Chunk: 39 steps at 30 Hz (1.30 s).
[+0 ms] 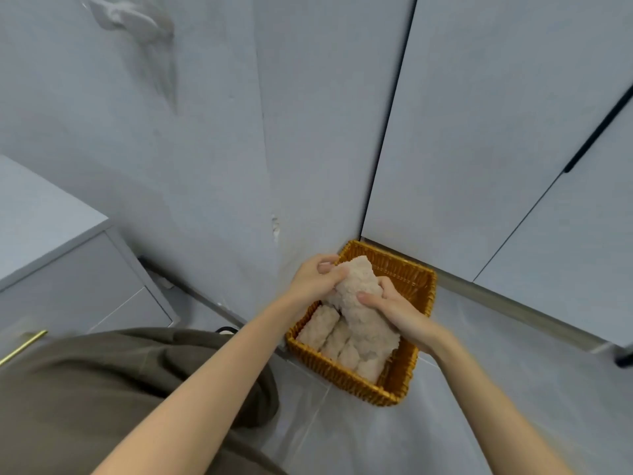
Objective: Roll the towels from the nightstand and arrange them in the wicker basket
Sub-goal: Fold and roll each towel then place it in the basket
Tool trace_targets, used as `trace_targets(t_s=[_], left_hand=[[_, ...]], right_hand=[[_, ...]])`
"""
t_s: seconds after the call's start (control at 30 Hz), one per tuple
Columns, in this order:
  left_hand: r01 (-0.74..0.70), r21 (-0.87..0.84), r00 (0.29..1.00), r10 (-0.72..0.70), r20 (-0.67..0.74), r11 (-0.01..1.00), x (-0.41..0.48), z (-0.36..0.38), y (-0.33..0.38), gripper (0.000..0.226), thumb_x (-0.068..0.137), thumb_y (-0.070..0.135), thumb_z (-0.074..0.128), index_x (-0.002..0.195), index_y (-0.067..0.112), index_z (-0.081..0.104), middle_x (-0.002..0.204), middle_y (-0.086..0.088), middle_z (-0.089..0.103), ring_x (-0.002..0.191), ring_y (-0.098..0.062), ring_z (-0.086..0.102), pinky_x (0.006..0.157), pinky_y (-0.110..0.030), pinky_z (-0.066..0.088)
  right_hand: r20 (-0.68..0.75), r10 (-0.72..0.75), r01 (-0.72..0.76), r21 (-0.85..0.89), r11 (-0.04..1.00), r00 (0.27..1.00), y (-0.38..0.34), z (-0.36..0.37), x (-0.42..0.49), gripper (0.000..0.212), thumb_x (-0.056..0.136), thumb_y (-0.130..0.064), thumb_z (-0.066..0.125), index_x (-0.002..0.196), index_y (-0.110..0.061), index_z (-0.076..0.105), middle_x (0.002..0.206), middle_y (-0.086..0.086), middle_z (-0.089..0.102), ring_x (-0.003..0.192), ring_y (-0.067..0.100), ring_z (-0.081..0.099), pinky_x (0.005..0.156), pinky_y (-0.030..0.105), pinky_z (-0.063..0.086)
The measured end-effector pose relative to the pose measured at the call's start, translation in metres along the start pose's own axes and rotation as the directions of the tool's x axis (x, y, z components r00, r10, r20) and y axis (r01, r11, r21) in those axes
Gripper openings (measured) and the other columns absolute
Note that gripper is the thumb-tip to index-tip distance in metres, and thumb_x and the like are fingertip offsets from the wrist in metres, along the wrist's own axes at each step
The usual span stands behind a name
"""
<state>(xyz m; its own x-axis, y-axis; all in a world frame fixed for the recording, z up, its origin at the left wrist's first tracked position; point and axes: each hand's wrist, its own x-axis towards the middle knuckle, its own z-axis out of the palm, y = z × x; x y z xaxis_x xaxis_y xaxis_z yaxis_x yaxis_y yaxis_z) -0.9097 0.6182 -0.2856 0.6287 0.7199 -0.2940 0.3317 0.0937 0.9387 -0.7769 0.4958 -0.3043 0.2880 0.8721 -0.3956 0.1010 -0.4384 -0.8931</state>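
My left hand is curled round the far end of a beige, fluffy rolled terry towel, thumb and fingers clamped on it. My right hand grips the same roll at its middle from the opposite side. So both hands are grasping, and neither is free.

The roll hangs tilted over the golden-brown rectangular wicker basket. Its near end dips toward the basket's right half, where I judge there is room.

To set it down well, I should keep squeezing so the coil doesn't spring loose. I'd turn the loose edge underneath and level the roll until it runs parallel to the beige rolled towels lying side by side in the basket's left half. Then I'd lower it and press it snug against them, letting go only once its neighbours and the basket wall pin it.

The basket stands on the pale floor, tucked into the corner below the grey cabinet doors. The grey nightstand stands well to the basket's left.
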Motion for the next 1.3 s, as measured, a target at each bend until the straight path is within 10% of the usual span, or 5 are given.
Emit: trace_targets(t_s=[0.3, 0.5, 0.87, 1.1, 1.3], left_hand=[[0.106, 0.291, 0.991, -0.124, 0.041, 0.951, 0.031, 0.007, -0.082, 0.043, 0.100, 0.026, 0.044, 0.141, 0.014, 0.040, 0.145, -0.006, 0.043, 0.132, -0.019, 0.040, 0.101, -0.026, 0.034], [0.073, 0.450, 0.988, -0.126, 0.088, 0.890, 0.044, 0.000, -0.117, 0.042, 0.101, 0.024, 0.041, 0.142, 0.012, 0.039, 0.144, -0.005, 0.044, 0.130, -0.019, 0.043, 0.095, -0.021, 0.033], [0.150, 0.397, 0.974, -0.205, 0.099, 0.905, 0.063, -0.007, -0.139, 0.042, 0.100, 0.022, 0.043, 0.141, 0.015, 0.039, 0.144, -0.003, 0.044, 0.127, -0.015, 0.044, 0.088, -0.019, 0.035], [0.162, 0.353, 0.975, -0.205, 0.086, 0.922, 0.068, -0.008, -0.141, 0.040, 0.100, 0.021, 0.041, 0.140, 0.018, 0.040, 0.140, -0.004, 0.045, 0.082, 0.001, 0.047, 0.063, -0.013, 0.038], [0.174, 0.326, 0.973, -0.214, 0.090, 0.929, 0.068, -0.010, -0.143, 0.039, 0.100, 0.020, 0.041, 0.139, 0.017, 0.041, 0.127, -0.002, 0.051, 0.074, 0.004, 0.045, 0.062, -0.012, 0.039]], right_hand=[[-0.283, 0.263, -0.209, 0.208, 0.956, 0.922, 0.109, -0.009, 0.088, 0.082, 0.090, -0.043, 0.060, 0.149, -0.020, 0.008, 0.146, 0.008, 0.036, 0.124, 0.025, 0.049, 0.100, 0.045, 0.048], [-0.405, 0.447, -0.379, 0.241, 0.893, 0.798, 0.160, 0.020, 0.133, 0.051, 0.091, -0.031, 0.062, 0.122, -0.020, 0.023, 0.099, 0.003, 0.045, 0.083, 0.018, 0.051, 0.066, 0.029, 0.046], [-0.518, 0.604, -0.504, 0.338, 0.795, 0.606, 0.180, 0.083, 0.177, 0.070, 0.088, -0.034, 0.064, 0.140, -0.002, 0.031, 0.139, 0.021, 0.046, 0.124, 0.038, 0.047, 0.105, 0.044, 0.041], [-0.359, 0.705, -0.386, 0.642, 0.662, 0.611, 0.186, 0.098, 0.187, 0.069, 0.094, -0.034, 0.058, 0.150, -0.010, 0.025, 0.143, 0.016, 0.043, 0.126, 0.036, 0.046, 0.104, 0.046, 0.043], [-0.471, 0.592, -0.454, 0.382, 0.805, 0.653, 0.197, 0.093, 0.183, 0.071, 0.086, -0.038, 0.067, 0.141, -0.008, 0.033, 0.141, 0.016, 0.045, 0.128, 0.035, 0.045, 0.107, 0.045, 0.041]])
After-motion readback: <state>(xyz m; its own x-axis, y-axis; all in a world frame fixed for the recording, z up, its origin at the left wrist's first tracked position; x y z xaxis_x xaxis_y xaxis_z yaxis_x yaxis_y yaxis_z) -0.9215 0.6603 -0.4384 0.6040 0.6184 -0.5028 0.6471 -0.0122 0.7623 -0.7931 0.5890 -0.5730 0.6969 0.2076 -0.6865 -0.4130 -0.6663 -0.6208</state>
